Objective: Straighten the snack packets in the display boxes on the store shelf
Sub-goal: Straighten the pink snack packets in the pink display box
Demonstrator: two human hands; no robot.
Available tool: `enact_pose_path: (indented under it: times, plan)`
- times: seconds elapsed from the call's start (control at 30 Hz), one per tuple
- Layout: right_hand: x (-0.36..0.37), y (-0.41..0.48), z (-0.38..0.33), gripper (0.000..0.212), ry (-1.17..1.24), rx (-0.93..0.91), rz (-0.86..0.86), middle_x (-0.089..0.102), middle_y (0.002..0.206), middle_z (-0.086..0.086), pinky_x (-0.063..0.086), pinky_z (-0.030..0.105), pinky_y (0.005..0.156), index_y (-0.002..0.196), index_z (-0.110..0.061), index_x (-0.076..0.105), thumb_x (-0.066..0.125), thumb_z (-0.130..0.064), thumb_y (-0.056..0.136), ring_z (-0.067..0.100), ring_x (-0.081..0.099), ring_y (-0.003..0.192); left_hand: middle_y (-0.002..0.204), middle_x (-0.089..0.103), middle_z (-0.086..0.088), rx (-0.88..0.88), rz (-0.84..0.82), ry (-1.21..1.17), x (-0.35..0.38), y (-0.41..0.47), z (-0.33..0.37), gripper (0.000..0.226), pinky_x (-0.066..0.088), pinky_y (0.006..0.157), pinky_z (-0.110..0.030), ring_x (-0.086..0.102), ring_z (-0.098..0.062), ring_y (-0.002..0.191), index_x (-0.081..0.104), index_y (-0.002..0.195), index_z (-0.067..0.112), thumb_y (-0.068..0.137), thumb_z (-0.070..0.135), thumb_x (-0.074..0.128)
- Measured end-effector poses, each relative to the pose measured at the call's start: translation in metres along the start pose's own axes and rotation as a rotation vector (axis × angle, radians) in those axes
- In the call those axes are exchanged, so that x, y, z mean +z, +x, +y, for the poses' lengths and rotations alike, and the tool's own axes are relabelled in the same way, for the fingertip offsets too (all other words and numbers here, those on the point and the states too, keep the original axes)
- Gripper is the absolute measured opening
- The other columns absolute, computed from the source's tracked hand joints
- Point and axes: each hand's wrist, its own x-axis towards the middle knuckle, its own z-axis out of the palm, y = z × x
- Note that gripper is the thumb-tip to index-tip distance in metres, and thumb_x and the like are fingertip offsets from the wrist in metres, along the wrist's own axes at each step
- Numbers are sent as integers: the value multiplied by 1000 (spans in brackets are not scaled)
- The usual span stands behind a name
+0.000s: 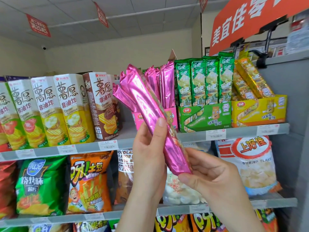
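A long shiny pink snack packet (pixel 147 108) slants in front of the top shelf, its top end leaning left. My left hand (pixel 148 148) grips its middle from the left. My right hand (pixel 210 174) holds its bottom end from below. Behind it stands the pink display box (pixel 172 116) with several pink packets (pixel 167 84), some upright and some leaning left. To the right, the green display box (pixel 205 116) holds upright green packets (pixel 205 81). The yellow display box (pixel 259 111) holds yellow packets (pixel 250 81) that lean left.
Tall crisp cartons (pixel 66 108) fill the top shelf on the left. Crisp bags (pixel 90 183) and a shrimp flakes bag (pixel 250 164) sit on the shelf below. Price tags line the shelf edge (pixel 234 133). An orange sign (pixel 247 22) hangs above right.
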Motion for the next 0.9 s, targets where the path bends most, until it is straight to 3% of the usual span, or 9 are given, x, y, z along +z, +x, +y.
enact_pose_path:
  times: [0.2,0.3,0.37,0.53,0.63,0.77,0.83,0.9]
  plan:
    - [9,-1,-4,46,-29,-110,123,75,70,4,54,15,56,81,-44,78,85,-29,39,8,69,58,64,60,-1,-120,-137,24,-1,-9,-7,19,51,53,-26,57,-14,54,72,71,29,58,41,79]
    - [9,-1,-2,54,-103,-149,126,73,66,0,50,13,52,86,-47,75,88,-61,36,4,63,53,64,60,-3,-149,-167,34,-4,-12,-12,20,52,58,-29,57,-18,58,70,68,26,58,41,79]
    - [8,-1,1,59,-169,-164,142,72,65,-2,46,11,50,88,-48,72,83,-71,35,2,60,51,71,62,-7,-169,-176,49,-8,-13,-15,23,53,67,-35,59,-24,69,71,72,25,58,41,80]
    - [3,-1,10,57,-353,-200,163,65,63,-5,42,15,48,93,-48,66,79,-75,45,18,54,52,87,69,-11,-196,-261,98,-16,-17,-16,30,55,74,-36,64,-26,80,73,90,21,66,38,78]
    - [0,-2,15,51,-506,-218,166,54,60,-13,34,9,46,94,-53,58,78,-65,48,5,42,46,96,68,-13,-204,-294,170,-20,-19,-19,33,52,83,-44,62,-27,89,71,102,21,74,40,72]
    - [1,-6,20,45,-609,-225,133,41,52,-10,28,6,45,89,-45,50,74,-52,52,0,35,44,84,71,-2,-250,-315,196,-24,-21,-20,23,56,66,-29,67,-18,74,74,93,32,73,43,69]
    - [-2,-5,18,50,-538,-129,25,49,53,-3,34,13,46,88,-39,50,78,-51,49,2,41,46,85,74,5,-261,-281,232,-30,-21,-22,23,56,68,-26,70,-12,76,74,90,42,70,50,67]
    - [-7,-3,12,48,-426,-18,-147,61,61,1,42,20,51,89,-41,54,82,-46,50,5,50,51,101,74,3,-275,-216,260,-36,-20,-20,42,54,86,-37,70,-16,94,73,103,39,65,57,68]
